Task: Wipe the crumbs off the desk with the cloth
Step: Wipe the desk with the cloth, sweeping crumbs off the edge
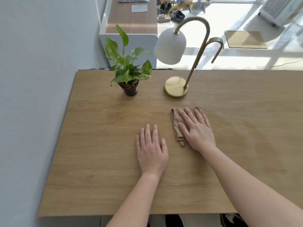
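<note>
- Pressing flat on the folded tan cloth (177, 126), the right hand (196, 130) lay with fingers spread and palm down, gripping nothing.
- The cloth rested on the wooden counter (98, 145), right of centre and nearer than the brass lamp (176, 86).
- The left hand (151, 149) lay open and flat on the bare counter, just beside the cloth but apart from it.
- A potted plant (128, 76) stood left of the lamp.
- Crumbs could not be made out.
</note>
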`<move>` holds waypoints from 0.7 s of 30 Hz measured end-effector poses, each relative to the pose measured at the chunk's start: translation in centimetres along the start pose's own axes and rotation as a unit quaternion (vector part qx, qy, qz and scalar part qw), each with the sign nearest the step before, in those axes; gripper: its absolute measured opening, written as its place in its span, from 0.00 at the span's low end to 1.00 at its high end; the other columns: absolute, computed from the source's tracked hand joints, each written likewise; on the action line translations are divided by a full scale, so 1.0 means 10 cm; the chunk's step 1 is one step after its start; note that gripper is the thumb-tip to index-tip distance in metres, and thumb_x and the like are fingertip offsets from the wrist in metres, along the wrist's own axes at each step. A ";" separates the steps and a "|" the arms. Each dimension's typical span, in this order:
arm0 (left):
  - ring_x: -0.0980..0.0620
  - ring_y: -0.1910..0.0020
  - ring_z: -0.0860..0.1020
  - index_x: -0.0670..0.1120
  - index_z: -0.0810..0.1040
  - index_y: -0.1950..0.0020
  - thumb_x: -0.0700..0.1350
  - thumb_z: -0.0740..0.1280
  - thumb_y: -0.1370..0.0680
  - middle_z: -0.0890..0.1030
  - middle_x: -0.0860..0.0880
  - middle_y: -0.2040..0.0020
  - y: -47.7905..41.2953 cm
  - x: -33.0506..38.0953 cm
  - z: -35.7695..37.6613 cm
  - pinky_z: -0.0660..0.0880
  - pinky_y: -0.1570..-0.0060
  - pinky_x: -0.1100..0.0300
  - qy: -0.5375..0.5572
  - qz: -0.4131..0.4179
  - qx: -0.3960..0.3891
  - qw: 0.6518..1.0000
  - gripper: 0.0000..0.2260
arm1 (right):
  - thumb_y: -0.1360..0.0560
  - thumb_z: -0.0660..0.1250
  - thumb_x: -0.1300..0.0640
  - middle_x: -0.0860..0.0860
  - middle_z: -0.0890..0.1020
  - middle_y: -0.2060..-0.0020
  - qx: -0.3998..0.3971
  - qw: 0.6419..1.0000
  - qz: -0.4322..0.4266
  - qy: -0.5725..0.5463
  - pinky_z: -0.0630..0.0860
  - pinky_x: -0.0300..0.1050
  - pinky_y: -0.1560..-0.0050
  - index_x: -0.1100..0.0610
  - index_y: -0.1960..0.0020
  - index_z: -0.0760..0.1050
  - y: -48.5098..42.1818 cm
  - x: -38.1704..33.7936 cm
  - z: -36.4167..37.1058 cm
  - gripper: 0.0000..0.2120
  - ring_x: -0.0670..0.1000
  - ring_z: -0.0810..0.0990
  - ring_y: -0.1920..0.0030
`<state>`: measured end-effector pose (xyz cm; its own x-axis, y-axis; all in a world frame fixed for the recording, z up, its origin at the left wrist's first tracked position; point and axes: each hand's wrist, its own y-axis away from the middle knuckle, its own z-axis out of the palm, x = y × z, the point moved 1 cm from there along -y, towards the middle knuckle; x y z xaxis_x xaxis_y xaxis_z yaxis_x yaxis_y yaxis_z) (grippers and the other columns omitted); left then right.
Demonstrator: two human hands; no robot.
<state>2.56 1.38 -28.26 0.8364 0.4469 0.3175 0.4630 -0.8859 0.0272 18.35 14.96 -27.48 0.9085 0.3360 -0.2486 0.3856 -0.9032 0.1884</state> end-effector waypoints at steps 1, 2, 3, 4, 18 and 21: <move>0.44 0.14 0.56 0.50 0.61 0.14 0.58 0.55 0.14 0.60 0.45 0.14 0.01 0.04 0.03 0.54 0.17 0.43 -0.008 0.002 -0.005 1.000 0.28 | 0.15 0.42 0.31 0.33 0.47 0.16 0.000 1.000 0.004 -0.002 0.41 0.53 0.15 0.31 0.16 0.42 -0.01 0.10 -0.03 0.28 0.44 0.40 0.15; 0.44 0.14 0.55 0.51 0.60 0.14 0.58 0.54 0.14 0.60 0.45 0.14 0.02 0.06 0.05 0.54 0.16 0.42 -0.019 0.004 -0.010 1.000 0.29 | 0.15 0.42 0.31 0.33 0.47 0.16 0.000 1.000 0.007 -0.003 0.41 0.53 0.15 0.31 0.16 0.42 -0.01 0.20 -0.07 0.28 0.44 0.40 0.15; 0.44 0.14 0.55 0.51 0.59 0.13 0.58 0.53 0.14 0.59 0.45 0.14 0.03 0.10 0.07 0.53 0.16 0.42 -0.028 0.004 -0.011 1.000 0.29 | 0.16 0.42 0.31 0.33 0.48 0.16 -0.001 1.000 0.009 -0.001 0.41 0.52 0.15 0.31 0.16 0.43 -0.02 0.30 -0.10 0.28 0.44 0.41 0.15; 0.44 0.14 0.54 0.51 0.58 0.13 0.59 0.53 0.14 0.59 0.45 0.14 0.03 0.11 0.09 0.53 0.16 0.42 -0.033 0.001 -0.010 0.999 0.29 | 0.16 0.42 0.31 0.33 0.48 0.16 -0.002 1.000 0.008 0.002 0.41 0.52 0.15 0.31 0.16 0.43 -0.04 0.37 -0.13 0.28 0.44 0.41 0.15; 0.44 0.15 0.56 0.50 0.60 0.14 0.58 0.52 0.14 0.61 0.45 0.14 0.08 0.15 0.12 0.53 0.16 0.42 -0.051 -0.006 0.014 0.999 0.28 | 0.16 0.44 0.31 0.36 0.48 0.15 -0.002 0.989 0.145 -0.013 0.36 0.57 0.17 0.33 0.15 0.46 0.18 1.77 -0.51 0.30 0.48 0.43 0.14; 0.43 0.14 0.56 0.50 0.59 0.14 0.58 0.52 0.13 0.60 0.45 0.14 0.10 0.17 0.12 0.53 0.16 0.42 -0.052 -0.003 0.009 0.999 0.28 | 0.16 0.45 0.32 0.37 0.49 0.15 0.010 0.980 0.197 -0.026 0.37 0.58 0.16 0.34 0.15 0.48 0.58 2.14 -0.54 0.30 0.49 0.44 0.14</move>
<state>4.83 1.41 -28.84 0.8593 0.4635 0.2165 0.4725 -0.8813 0.0114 40.92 18.41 -26.59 0.9768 -0.0538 -0.2074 0.0024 -0.9652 0.2616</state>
